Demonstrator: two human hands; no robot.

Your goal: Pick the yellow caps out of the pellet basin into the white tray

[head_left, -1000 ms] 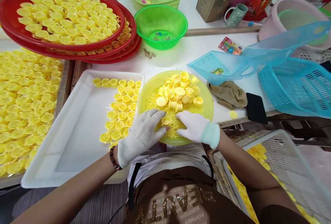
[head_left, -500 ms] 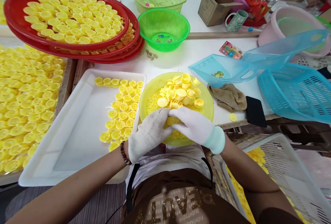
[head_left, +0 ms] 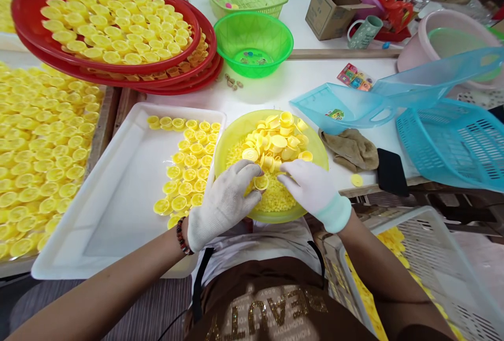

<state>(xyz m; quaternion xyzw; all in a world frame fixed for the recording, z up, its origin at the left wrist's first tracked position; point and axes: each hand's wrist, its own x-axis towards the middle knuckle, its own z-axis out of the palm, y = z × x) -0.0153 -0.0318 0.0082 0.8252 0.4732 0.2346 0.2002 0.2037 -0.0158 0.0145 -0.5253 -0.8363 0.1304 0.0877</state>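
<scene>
1. One cup (head_left: 261,182) is held by the left hand (head_left: 226,202), its open top turned up, low over the pellets (head_left: 277,199) in the yellow bowl (head_left: 224,134). The thumb and fingertips are closed around its side.

2. The right hand (head_left: 311,189) is held across from it, at the near edge of the heaped cups (head_left: 277,141). Its fingers are bent and partly spread; whether anything small is pinched in them cannot be told.

3. The step in hand is judged to be work on this single cup over the bowl. Its inside is too small to be read, so how far the step has got cannot be said.

4. For any move of the cup, a light grip and a level rim seem called for, with the fingers kept off the pile so that no loose cups are knocked.

5. Just left of the bowl, the white tray (head_left: 118,183) is partly covered by rows of upright cups (head_left: 189,160); its left part is bare.
</scene>
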